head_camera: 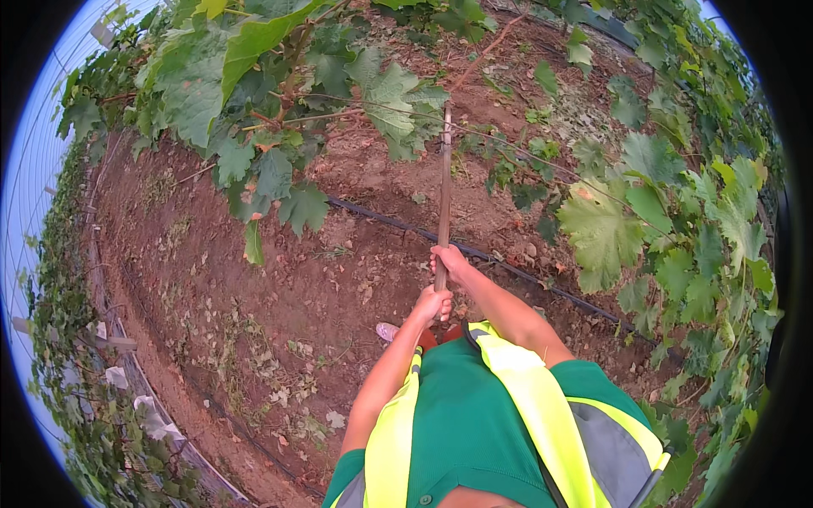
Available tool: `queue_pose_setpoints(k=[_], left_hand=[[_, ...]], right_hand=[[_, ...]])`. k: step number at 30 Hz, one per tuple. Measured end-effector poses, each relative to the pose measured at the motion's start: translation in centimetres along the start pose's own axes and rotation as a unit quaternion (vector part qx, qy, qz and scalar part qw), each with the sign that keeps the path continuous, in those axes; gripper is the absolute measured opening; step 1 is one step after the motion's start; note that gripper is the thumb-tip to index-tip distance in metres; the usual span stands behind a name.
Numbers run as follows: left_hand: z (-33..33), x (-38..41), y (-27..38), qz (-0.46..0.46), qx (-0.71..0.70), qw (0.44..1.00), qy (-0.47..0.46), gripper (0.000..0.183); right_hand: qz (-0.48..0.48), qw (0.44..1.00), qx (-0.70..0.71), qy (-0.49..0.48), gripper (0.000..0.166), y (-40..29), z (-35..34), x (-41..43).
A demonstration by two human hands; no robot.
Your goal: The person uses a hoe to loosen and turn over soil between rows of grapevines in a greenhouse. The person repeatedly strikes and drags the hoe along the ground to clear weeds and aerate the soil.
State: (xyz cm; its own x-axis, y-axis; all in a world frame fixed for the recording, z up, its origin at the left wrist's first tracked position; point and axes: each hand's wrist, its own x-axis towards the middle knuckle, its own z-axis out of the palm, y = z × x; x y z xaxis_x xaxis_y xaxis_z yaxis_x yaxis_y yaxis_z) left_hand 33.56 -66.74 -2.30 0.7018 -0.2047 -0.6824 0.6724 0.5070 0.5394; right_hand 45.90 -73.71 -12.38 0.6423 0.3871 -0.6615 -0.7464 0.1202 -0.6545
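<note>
My left hand (433,303) is closed around the near end of a long wooden tool handle (444,190). Higher on the same shaft, my right hand (450,261) grips it, just beyond the left one. The handle runs straight away from my body over bare brown soil (375,267). Its far end passes close to a large grape leaf (390,105) and a thin vine shoot (502,141). What head the tool carries cannot be made out there. A black drip irrigation hose (394,220) crosses the ground beneath the handle.
Grapevine foliage hangs at the upper left (190,82) and along the right side (692,254). Fallen dry leaves (241,355) litter the soil. Pale paper or plastic scraps (149,416) lie by the left row's edge. One shoe (386,331) shows near my left forearm.
</note>
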Motion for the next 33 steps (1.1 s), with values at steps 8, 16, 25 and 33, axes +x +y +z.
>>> queue_pose_setpoints(k=[8,16,25,33], left_hand=[[-3.9,6.6,0.2,-0.061,-0.094,0.993,-0.049,0.012],[-1.6,-1.1,-2.0,-0.055,-0.025,0.998,0.000,0.010],[-0.2,-2.1,-0.7,-0.017,-0.027,0.999,-0.040,0.007],[-0.1,3.9,2.1,-0.021,-0.008,0.997,-0.069,0.014]], right_hand=[[0.068,0.980,-0.185,-0.019,0.013,1.4,-1.8,1.6],[0.079,0.996,0.022,0.025,0.011,2.8,-1.4,-0.3],[-0.055,0.994,-0.021,0.092,0.011,2.2,-0.6,-0.1],[-0.094,0.992,-0.005,0.090,0.011,-1.7,-2.4,2.9]])
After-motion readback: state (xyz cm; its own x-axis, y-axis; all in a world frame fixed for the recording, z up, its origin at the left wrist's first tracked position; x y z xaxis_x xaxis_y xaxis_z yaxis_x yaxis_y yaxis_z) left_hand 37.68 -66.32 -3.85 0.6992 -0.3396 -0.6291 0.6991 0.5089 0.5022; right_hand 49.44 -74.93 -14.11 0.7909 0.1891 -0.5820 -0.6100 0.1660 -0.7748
